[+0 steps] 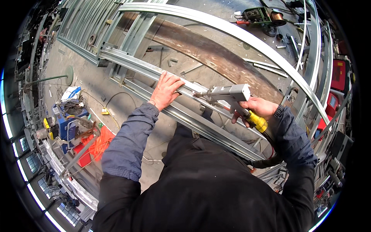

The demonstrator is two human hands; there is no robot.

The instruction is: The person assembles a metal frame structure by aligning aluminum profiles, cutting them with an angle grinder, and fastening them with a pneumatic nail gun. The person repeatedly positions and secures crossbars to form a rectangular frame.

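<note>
My right hand (263, 107) is wrapped round the handle of a grey pistol-grip power tool (226, 93). A yellow fitting (257, 121) and a dark hose come off the bottom of its grip. The tool's nose points left and rests at a silvery steel rail (133, 60), though its exact contact there is too small to tell. Left of the nose, my left hand (166, 92) grips the same rail, its fingers curled over the top. A second steel rail (193, 123) runs parallel on my side, close to my body.
A long curved steel rail (232, 33) arches beyond, over a rusty brown beam (216, 60). A green machine with a copper wire spool (262, 17) stands far right. At left lie a blue machine (65, 123), orange sheeting (101, 143) and cables. Red machines (333, 102) stand at right.
</note>
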